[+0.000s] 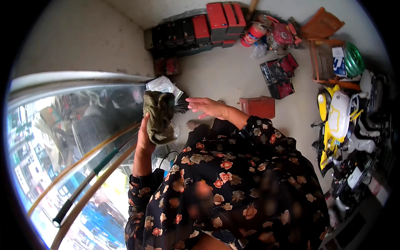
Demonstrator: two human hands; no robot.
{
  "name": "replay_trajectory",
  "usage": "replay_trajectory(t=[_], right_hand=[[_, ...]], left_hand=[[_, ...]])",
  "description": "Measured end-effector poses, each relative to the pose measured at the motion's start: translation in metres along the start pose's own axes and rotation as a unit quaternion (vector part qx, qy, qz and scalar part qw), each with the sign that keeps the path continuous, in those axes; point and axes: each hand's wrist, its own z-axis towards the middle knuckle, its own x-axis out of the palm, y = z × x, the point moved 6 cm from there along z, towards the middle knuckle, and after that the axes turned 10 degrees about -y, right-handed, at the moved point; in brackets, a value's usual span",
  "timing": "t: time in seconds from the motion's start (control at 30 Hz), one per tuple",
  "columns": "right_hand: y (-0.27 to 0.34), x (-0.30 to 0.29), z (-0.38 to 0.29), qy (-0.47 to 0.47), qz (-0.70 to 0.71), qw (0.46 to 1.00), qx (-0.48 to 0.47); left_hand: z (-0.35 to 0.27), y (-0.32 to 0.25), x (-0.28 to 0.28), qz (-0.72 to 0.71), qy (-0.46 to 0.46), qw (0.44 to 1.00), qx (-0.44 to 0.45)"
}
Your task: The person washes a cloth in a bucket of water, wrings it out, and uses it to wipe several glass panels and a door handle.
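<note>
My left hand (145,136) holds a folded olive-green cloth (156,120), its thumb along the near side. The cloth is up against the glass pane's inner end as I see it, but whether it touches the glass I cannot tell. My right hand (206,107) hangs in the air to the right of the cloth, fingers spread and nothing in them. Behind the cloth lie a white plastic bag (162,84) and some dark bristles (181,107), partly covered.
Several long poles (93,175) lean by the glass pane (103,103) on my left. A reddish-brown box (258,107) and battery-like boxes (278,75) stand on the floor. Red-and-black boxes (217,20) line the wall. To the right are a yellow-and-white motorbike (337,115) and a green coiled hose (354,59).
</note>
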Motion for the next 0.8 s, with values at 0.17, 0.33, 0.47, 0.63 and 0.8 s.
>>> replay_trajectory(t=[0.17, 0.33, 0.47, 0.63, 0.8], right_hand=[[-0.021, -0.041, -0.01, 0.019, 0.307, 0.951, -0.034], [-0.021, -0.128, -0.062, -0.19, 0.39, 0.892, -0.124], [-0.046, -0.181, -0.114, -0.361, 0.366, 0.836, -0.192], [-0.107, -0.201, -0.202, -0.538, 0.129, 0.818, -0.157], [-0.206, -0.167, -0.268, -0.651, 0.198, 0.731, -0.059]], left_hand=[[0.028, 0.04, 0.116, 0.243, 0.099, 0.965, -0.005], [0.046, 0.052, 0.186, 0.493, 0.064, 0.867, 0.027], [0.064, 0.051, 0.223, 0.502, 0.152, 0.846, 0.096], [0.077, 0.09, 0.275, 0.489, 0.251, 0.835, 0.023], [0.046, 0.171, 0.327, 0.621, 0.355, 0.699, -0.003]])
